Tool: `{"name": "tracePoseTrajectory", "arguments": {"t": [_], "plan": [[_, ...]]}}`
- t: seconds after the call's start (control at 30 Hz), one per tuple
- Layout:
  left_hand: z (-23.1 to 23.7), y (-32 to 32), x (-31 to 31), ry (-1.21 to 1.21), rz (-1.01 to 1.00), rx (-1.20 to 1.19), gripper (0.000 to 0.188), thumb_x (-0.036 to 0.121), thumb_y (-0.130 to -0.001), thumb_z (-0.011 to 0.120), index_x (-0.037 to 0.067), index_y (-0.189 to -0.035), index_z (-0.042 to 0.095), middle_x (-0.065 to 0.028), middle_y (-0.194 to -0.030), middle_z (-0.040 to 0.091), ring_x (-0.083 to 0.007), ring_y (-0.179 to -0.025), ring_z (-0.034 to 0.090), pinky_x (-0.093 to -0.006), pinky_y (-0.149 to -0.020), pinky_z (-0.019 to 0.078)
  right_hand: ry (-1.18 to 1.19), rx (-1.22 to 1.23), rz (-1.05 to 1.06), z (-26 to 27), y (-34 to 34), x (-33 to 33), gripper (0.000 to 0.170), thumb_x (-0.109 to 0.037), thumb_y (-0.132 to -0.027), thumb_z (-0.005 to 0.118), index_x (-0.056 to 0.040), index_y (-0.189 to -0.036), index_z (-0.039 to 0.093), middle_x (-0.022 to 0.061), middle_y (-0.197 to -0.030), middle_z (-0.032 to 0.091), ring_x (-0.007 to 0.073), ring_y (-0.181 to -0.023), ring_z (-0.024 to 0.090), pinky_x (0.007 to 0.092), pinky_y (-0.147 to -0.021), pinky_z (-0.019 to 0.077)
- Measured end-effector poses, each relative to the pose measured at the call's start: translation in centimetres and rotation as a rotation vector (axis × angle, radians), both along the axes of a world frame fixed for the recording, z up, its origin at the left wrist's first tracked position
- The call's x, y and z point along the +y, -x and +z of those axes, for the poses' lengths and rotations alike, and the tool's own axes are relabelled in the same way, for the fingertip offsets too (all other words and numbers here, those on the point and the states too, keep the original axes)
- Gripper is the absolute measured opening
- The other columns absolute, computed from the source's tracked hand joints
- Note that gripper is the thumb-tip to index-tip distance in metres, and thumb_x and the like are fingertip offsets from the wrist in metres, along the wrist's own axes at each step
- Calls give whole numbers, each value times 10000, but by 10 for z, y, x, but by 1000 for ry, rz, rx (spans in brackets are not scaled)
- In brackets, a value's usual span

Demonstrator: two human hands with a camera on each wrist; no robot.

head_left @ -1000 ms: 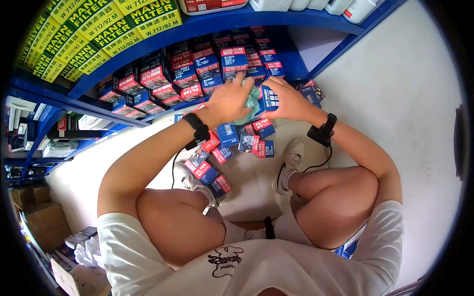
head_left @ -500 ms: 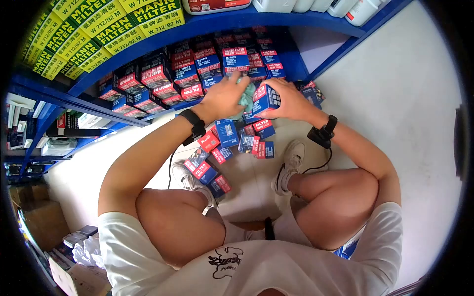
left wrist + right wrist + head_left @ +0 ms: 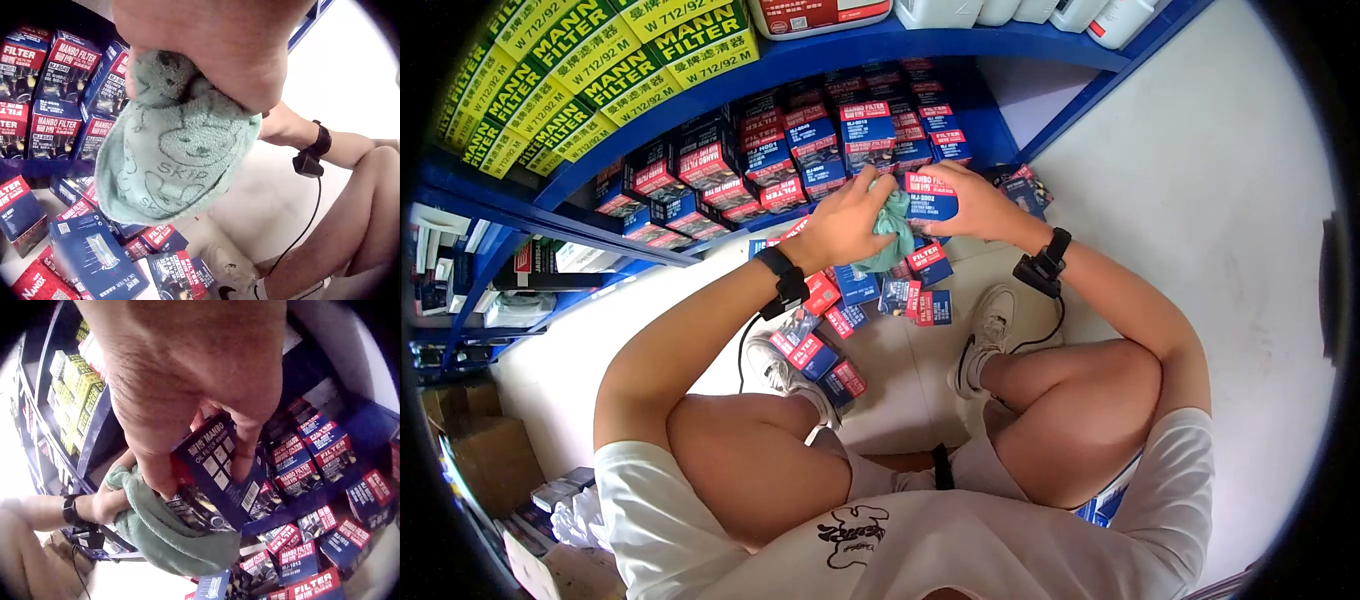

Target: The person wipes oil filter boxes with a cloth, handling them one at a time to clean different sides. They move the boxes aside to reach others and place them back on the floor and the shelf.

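Filter box [image 3: 930, 207], red and blue, is held above the floor in the middle of the scene, between the person's two hands. The right hand [image 3: 975, 205] grips it from the right side. In the right wrist view, the thumb and fingers bend around the box and hold it tight. The left hand [image 3: 848, 225] is just to the left of the box. Its fingers are curled around a soft green cloth [image 3: 181, 150], and some fingertips are hidden. The cloth touches the box, and it has little drawings and the word SKIP on it.

On the far side is a big blue shelf [image 3: 960, 42]. Lots of red and blue boxes [image 3: 815, 145] sit in rows on its low part. Higher up, at the far left, yellow and green boxes [image 3: 590, 75] are piled up. White bottles [image 3: 1115, 20] stand up there too, more to the right. Loose boxes [image 3: 857, 285] lie on the pale floor [image 3: 1140, 270], nearer to the person, close to the left shoe [image 3: 775, 370].
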State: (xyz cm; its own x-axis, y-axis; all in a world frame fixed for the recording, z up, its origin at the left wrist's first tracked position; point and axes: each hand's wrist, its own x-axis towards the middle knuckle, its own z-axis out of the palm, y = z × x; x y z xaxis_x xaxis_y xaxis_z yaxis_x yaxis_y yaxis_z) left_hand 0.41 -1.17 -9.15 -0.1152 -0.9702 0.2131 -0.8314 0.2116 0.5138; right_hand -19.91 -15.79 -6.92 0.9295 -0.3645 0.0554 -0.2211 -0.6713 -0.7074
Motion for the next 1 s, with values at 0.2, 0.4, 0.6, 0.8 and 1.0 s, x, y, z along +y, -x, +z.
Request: {"name": "tracePoseTrajectory", "arguments": {"t": [0.2,0.4,0.6,0.8,1.0], "plan": [[-1,-12,-3,-67,111,-18,633,203,-749,757,35,-1264,430,-226,-1204,477,-457,-1056,582,-511,-866,513,14,30,149,19,-5,12,782,-221,-667,883,24,-1320,531,150,-1269,557,294,-1154,566,358,-990,464],[9,6,5,-77,59,-53,634,225,-746,771,47,-1257,440,-215,-1174,479,-456,-1053,578,-512,-875,513,77,-24,47,3,2,3,731,-210,-685,867,8,-1301,539,165,-1254,556,311,-1151,566,373,-984,471],[9,10,1,-118,34,-93,640,232,-735,790,53,-1246,449,-210,-1179,476,-445,-1041,586,-502,-863,520,155,22,36,-7,23,-30,646,-205,-715,844,2,-1247,540,156,-1144,532,339,-1103,553,397,-965,471],[-14,1,10,-140,7,-165,659,234,-729,793,56,-1260,446,-221,-1192,472,-447,-1059,589,-513,-872,527,254,149,-157,-8,61,-67,679,-192,-682,839,-9,-1270,551,163,-1125,542,351,-1066,574,388,-937,485],[-18,-1,10,-210,25,-178,651,234,-733,790,69,-1263,449,-226,-1218,468,-459,-1054,592,-513,-864,534,305,183,-237,-34,91,-111,757,-199,-636,852,-24,-1313,562,203,-1157,561,388,-1084,585,429,-912,511]]}}
